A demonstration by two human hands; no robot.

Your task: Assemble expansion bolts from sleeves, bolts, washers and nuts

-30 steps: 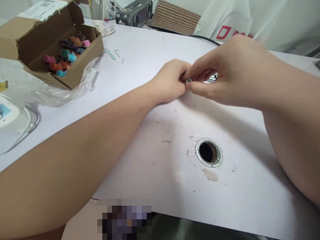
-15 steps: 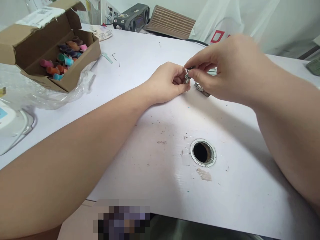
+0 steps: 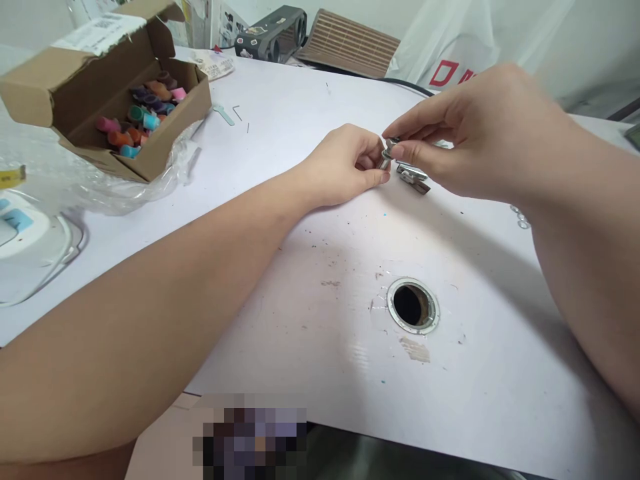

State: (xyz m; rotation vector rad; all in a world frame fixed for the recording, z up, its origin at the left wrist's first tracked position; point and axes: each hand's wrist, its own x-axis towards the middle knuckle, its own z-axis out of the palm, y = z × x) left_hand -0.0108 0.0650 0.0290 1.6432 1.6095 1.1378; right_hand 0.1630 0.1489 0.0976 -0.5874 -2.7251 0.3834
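White tabletop [image 3: 300,333] below, both hands' fingers [image 3: 374,178] [image 3: 417,155] pinch a metal piece [image 3: 386,155].

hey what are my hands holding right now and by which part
A small metal piece: the right hand pinches its upper end, the left hand its lower end.

White tabletop [image 3: 310,287], a round metal-rimmed hole [image 3: 407,305] through it. Pale wall [image 3: 370,12] well beyond the hole. Tan scuffed patch [image 3: 415,349] just on the hole's near side. Light soft; broad blurred shadow [image 3: 500,267] beyond and right of the hole.
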